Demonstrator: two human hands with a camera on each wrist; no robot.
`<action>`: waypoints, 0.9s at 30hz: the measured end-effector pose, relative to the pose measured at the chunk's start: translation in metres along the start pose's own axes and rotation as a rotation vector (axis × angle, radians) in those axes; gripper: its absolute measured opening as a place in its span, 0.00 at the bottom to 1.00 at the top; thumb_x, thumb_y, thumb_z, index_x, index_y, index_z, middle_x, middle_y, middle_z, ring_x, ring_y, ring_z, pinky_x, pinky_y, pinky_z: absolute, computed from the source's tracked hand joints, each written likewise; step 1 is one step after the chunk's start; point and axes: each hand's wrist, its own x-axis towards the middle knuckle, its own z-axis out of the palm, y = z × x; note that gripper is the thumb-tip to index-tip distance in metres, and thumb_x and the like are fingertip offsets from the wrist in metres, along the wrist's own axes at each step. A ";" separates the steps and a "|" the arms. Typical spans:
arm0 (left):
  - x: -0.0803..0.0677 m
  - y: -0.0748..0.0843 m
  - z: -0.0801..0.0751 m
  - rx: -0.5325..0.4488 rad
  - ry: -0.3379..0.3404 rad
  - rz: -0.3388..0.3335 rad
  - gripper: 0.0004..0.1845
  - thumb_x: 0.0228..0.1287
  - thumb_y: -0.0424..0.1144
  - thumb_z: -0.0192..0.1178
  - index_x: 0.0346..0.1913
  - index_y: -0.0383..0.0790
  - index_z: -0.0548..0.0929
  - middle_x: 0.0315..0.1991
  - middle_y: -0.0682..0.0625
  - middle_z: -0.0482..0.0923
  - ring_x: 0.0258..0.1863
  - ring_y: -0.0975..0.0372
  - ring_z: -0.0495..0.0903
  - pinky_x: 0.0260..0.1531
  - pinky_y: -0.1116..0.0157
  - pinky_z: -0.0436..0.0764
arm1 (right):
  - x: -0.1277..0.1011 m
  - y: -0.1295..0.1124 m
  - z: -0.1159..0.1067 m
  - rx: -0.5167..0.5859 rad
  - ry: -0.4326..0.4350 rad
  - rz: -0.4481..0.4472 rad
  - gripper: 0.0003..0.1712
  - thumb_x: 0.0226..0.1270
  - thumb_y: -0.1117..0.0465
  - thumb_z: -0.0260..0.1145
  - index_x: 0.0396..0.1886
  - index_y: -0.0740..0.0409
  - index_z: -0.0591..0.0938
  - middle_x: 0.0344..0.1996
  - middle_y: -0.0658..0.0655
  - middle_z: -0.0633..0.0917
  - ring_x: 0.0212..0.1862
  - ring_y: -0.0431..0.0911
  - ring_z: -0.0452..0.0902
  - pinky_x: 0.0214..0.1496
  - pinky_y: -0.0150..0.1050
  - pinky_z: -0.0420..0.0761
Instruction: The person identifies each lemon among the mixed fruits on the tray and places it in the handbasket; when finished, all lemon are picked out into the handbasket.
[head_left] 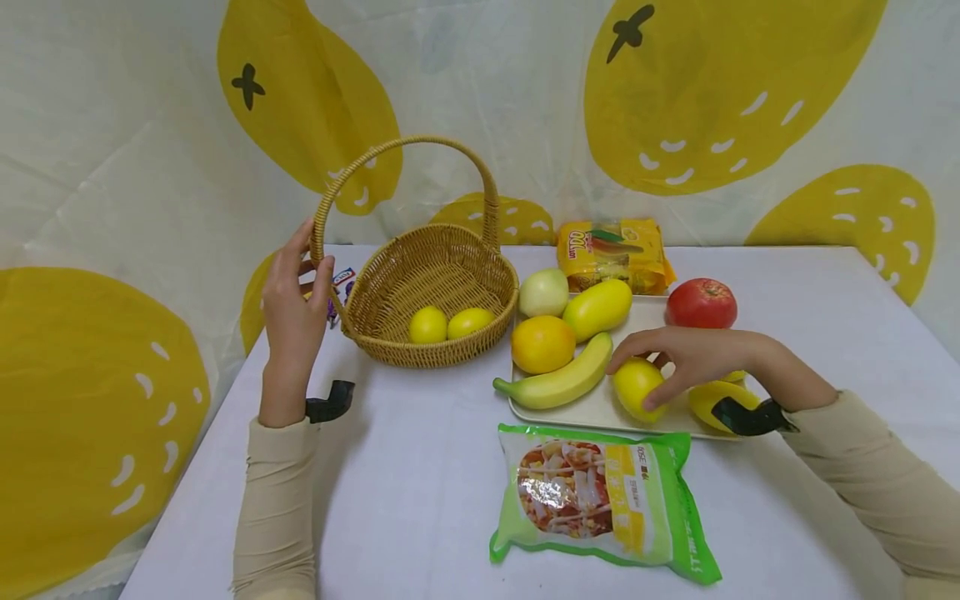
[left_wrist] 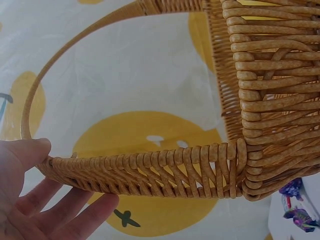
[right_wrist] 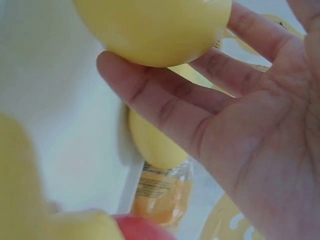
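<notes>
The half-curled right hand [head_left: 696, 357], beside a curved yellow banana [head_left: 562, 385], pinches an oval yellow lemon [head_left: 632, 390]; the half-curled left hand [head_left: 291, 302] grips a tan wicker handle [head_left: 491, 207].

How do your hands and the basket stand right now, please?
Left hand holding the basket handle. Right hand gripping a lemon at the tray. Two lemons inside the basket. Banana and orange between held lemon and basket.
</notes>
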 end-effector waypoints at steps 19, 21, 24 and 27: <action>-0.001 -0.002 0.000 -0.024 0.025 0.017 0.26 0.72 0.39 0.56 0.71 0.51 0.68 0.55 0.38 0.75 0.50 0.48 0.81 0.46 0.49 0.84 | 0.073 -0.040 -0.038 0.045 0.140 -0.297 0.29 0.60 0.60 0.73 0.60 0.59 0.76 0.59 0.56 0.76 0.55 0.48 0.72 0.57 0.43 0.79; -0.001 -0.001 0.000 -0.021 0.022 0.017 0.26 0.72 0.39 0.55 0.71 0.51 0.68 0.55 0.38 0.75 0.50 0.48 0.81 0.46 0.49 0.84 | 0.085 -0.040 -0.041 0.076 0.169 -0.337 0.29 0.60 0.63 0.73 0.61 0.61 0.76 0.59 0.58 0.76 0.54 0.49 0.73 0.56 0.41 0.81; -0.001 -0.001 0.001 -0.015 0.018 0.024 0.26 0.72 0.40 0.55 0.71 0.50 0.68 0.55 0.38 0.75 0.50 0.48 0.81 0.46 0.49 0.84 | 0.100 -0.042 -0.044 0.124 0.223 -0.331 0.30 0.60 0.63 0.72 0.62 0.63 0.75 0.61 0.60 0.75 0.57 0.50 0.74 0.58 0.44 0.80; -0.001 -0.001 0.001 -0.006 0.019 0.026 0.26 0.72 0.40 0.56 0.71 0.49 0.68 0.55 0.38 0.75 0.50 0.48 0.81 0.46 0.50 0.84 | 0.117 -0.046 -0.047 0.155 0.285 -0.291 0.31 0.61 0.60 0.72 0.63 0.62 0.75 0.62 0.60 0.75 0.60 0.51 0.74 0.61 0.48 0.78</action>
